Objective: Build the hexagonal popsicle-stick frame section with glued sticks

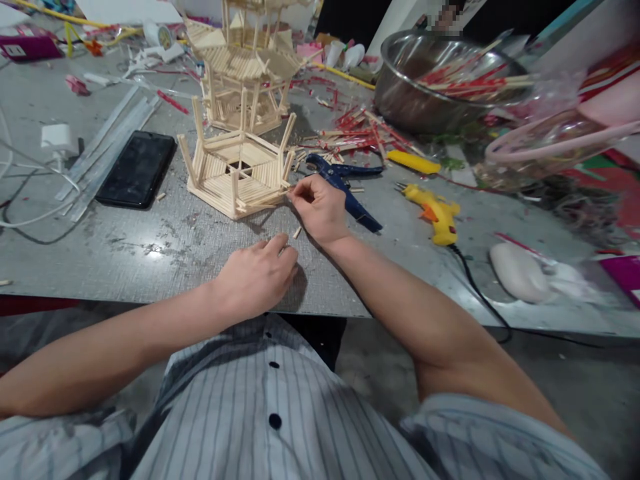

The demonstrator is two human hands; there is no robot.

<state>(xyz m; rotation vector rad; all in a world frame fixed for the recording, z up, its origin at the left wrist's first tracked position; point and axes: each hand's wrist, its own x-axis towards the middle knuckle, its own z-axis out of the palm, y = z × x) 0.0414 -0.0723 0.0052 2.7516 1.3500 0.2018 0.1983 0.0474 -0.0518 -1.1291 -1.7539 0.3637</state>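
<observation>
My right hand [323, 208] is closed in a pinch against the right corner of a hexagonal frame of thin wooden sticks [213, 191], and what lies between its fingertips is too small to make out. The frame sits flat on the table, with upright posts at its corners and a dark opening in its middle. Nearer the table's front edge, my left hand [257, 277] rests with curled fingers; its fingertips and anything in them are hidden. A short stick piece [297, 233] lies between the hands. Just beyond my right hand are dark blue pliers [345, 181].
Behind the frame stands a tiered stick pagoda [240, 63]. A phone [136, 170] and a white charger [59, 140] lie left. To the right are a yellow glue gun [440, 213] with its cord, a yellow cutter [413, 162], a steel bowl [395, 100] and a white mouse [519, 272].
</observation>
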